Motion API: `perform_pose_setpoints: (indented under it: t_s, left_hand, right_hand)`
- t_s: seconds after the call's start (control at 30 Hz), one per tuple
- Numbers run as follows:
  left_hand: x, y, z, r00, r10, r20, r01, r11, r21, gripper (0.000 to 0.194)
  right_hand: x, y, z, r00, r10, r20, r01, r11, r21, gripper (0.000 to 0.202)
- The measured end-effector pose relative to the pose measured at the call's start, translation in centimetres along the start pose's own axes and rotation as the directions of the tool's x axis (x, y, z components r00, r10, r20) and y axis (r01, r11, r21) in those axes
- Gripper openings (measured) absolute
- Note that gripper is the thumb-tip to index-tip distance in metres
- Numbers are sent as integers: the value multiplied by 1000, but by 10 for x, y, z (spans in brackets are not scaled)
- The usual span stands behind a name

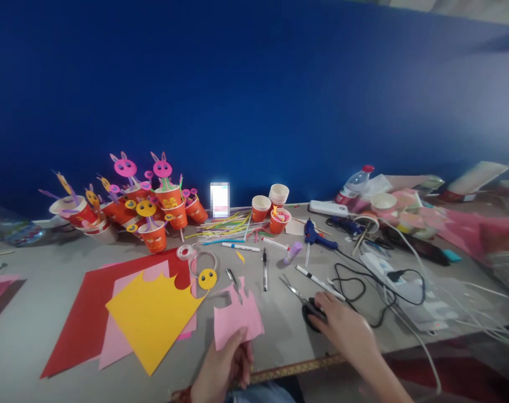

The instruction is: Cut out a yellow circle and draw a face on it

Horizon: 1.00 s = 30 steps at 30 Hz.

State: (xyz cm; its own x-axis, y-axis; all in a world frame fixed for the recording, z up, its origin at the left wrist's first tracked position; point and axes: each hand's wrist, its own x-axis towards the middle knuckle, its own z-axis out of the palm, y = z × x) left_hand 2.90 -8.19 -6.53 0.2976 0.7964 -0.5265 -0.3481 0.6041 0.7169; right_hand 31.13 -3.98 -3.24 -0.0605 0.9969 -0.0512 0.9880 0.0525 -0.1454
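Observation:
My left hand pinches the lower edge of a pink paper piece with a jagged, cut-out top. At the right, my right hand has its fingers closed over the black handles of the scissors, whose slightly parted blades point away to the left. A yellow round face with two eyes lies just beyond the pink piece. Left of it, a yellow paper sheet with curved cut-outs overlaps pink paper and a red sheet. A black pen lies between the hands.
Decorated red paper cups crowd the back left. Colourful sticks, plain cups, markers and a purple glue stick lie mid-table. A blue glue gun, black cable, power strip and bottle are right.

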Motion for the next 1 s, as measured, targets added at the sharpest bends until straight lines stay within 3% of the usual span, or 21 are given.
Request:
perform_pose_setpoints:
  t_s: [0.13,0.27,0.37,0.43,0.47,0.53,0.57,0.63,0.7,0.77,0.87,1.0]
  left_hand:
    - [11,2,2,991,-130,29,132,985,-109,52]
    - [10,21,0,972,-233,10,230,950,-211,41]
    - [-5,33,-6,944,-277,180,317,912,-259,39]
    - [-19,35,-14,907,-290,307,338,934,-118,41]
    - [-25,36,-19,885,-315,342,321,946,42,45]
    - [-35,39,-28,924,-251,287,121,907,403,47]
    - [-37,41,-32,951,-169,258,-8,823,568,45]
    - [-35,47,-38,957,60,283,-271,524,807,36]
    - [-26,52,-43,881,209,425,-460,165,872,37]
    - [-13,55,-49,847,172,503,-500,-65,864,61]
    - [4,58,-57,839,156,521,-475,-258,841,71]
    - [16,67,-61,802,211,559,-473,-348,810,55]
  right_hand:
    - [13,-36,-15,990,-129,-62,133,989,59,17]
    - [17,-82,-6,912,-402,-82,408,869,281,18]
    - [29,-103,6,881,-464,-96,470,831,298,21]
    - [47,-111,9,876,-475,-87,480,837,262,21]
    - [59,-114,8,878,-473,-75,477,849,227,20]
    - [88,-120,5,895,-442,-57,446,887,123,20]
    - [104,-124,4,909,-413,-58,416,907,57,21]
    - [136,-134,3,924,-375,-74,377,926,23,22]
    - [161,-145,4,932,-356,-69,357,934,6,19]
    - [176,-155,5,936,-346,-66,347,938,-2,16]
    - [181,-162,1,940,-332,-77,334,943,4,16]
    - [165,-149,-14,946,-309,-102,316,946,65,23]
